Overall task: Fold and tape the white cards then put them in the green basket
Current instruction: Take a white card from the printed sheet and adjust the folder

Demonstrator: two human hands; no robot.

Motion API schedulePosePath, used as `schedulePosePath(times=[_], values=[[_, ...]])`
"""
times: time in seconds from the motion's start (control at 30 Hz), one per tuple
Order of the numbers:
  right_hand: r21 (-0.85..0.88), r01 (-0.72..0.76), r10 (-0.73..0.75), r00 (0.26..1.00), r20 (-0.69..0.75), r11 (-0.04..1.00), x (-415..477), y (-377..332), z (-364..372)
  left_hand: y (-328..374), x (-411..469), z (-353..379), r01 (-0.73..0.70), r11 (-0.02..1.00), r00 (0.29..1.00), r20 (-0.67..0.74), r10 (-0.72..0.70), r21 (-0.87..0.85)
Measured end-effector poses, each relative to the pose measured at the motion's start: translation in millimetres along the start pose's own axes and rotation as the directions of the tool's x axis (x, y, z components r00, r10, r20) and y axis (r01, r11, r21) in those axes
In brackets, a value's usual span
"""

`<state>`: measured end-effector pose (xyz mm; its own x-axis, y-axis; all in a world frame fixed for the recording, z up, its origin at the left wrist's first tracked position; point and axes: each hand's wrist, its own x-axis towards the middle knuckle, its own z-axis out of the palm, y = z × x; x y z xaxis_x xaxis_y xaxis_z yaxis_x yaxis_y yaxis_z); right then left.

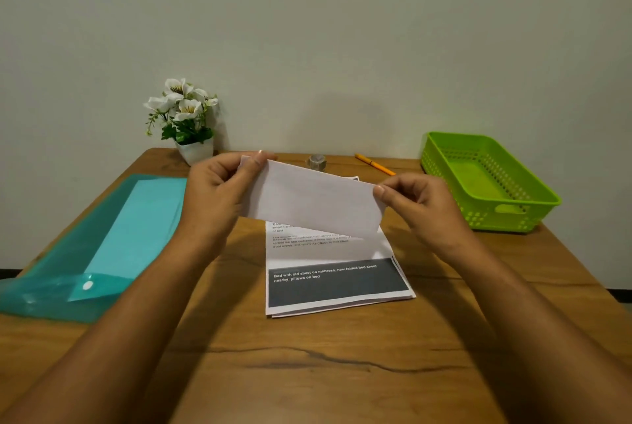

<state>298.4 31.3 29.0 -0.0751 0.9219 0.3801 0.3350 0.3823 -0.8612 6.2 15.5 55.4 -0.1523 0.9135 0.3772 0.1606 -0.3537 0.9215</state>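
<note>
Card (311, 199) held in the air over the tabletop (307, 372), above a stack of printed sheets (337, 281). Long axis left to right, right end tilted lower, blank face toward the camera. Left hand (213, 193) pinching the left end, right hand (415, 203) the right. Green basket (533, 199) far right, apart from the card.

Matt white paper card (314, 201) between the fingers (383, 193); beneath, grained wood desk (307, 372); rightward, glossy perforated plastic basket (533, 218).
</note>
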Motion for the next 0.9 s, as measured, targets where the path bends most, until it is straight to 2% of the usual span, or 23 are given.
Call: schedulePosePath(times=[0.13,0.2,0.23,0.27,0.33,0.4,0.43,0.5,0.57,0.67,0.7,0.8,0.9], values=[[0.088,-0.16,0.171,0.977,-0.13,0.983,5,17,2,-33,-4,8,0.16,0.979,0.983,0.07,-0.17,0.126],[0.068,-0.232,0.241,0.955,-0.175,0.97,9,27,7,-50,-5,12,0.226,0.948,0.973,-0.003,-0.232,0.223],[0.035,-0.259,0.261,0.946,-0.192,0.965,10,32,10,-58,-6,14,0.208,0.924,0.978,-0.041,-0.206,0.32],[-0.016,-0.28,0.271,0.941,-0.201,0.96,13,38,13,-65,-6,17,0.156,0.889,0.987,-0.034,-0.157,0.431],[-0.118,-0.311,0.286,0.939,-0.193,0.943,19,51,19,-72,-11,24,0.013,0.815,0.986,0.127,-0.106,0.579],[-0.21,-0.357,0.323,0.93,-0.177,0.91,21,59,25,-78,-17,33,-0.161,0.712,0.917,0.37,-0.148,0.683],[-0.29,-0.369,0.328,0.928,-0.178,0.883,22,61,28,-82,-19,37,-0.254,0.629,0.87,0.458,-0.184,0.734],[-0.55,-0.32,0.277,0.947,-0.162,0.772,21,57,33,-91,-24,43,-0.364,0.471,0.816,0.519,-0.255,0.804],[-0.715,-0.173,0.234,0.972,-0.014,0.677,14,48,47,-95,-24,45,-0.377,0.405,0.81,0.509,-0.293,0.833],[-0.69,0.068,0.224,0.919,0.325,0.721,-4,32,82,-95,-24,49,-0.389,0.381,0.802,0.512,-0.308,0.839],[-0.679,0.12,0.22,0.893,0.392,0.725,-11,30,93,-96,-24,48,-0.395,0.373,0.798,0.515,-0.313,0.839],[-0.724,0.163,0.249,0.87,0.426,0.67,-20,40,96,-97,-24,46,-0.407,0.353,0.79,0.519,-0.326,0.842],[-0.811,0.094,0.346,0.871,0.348,0.577,-18,54,67,-99,-23,43,-0.404,0.346,0.791,0.513,-0.333,0.847]])
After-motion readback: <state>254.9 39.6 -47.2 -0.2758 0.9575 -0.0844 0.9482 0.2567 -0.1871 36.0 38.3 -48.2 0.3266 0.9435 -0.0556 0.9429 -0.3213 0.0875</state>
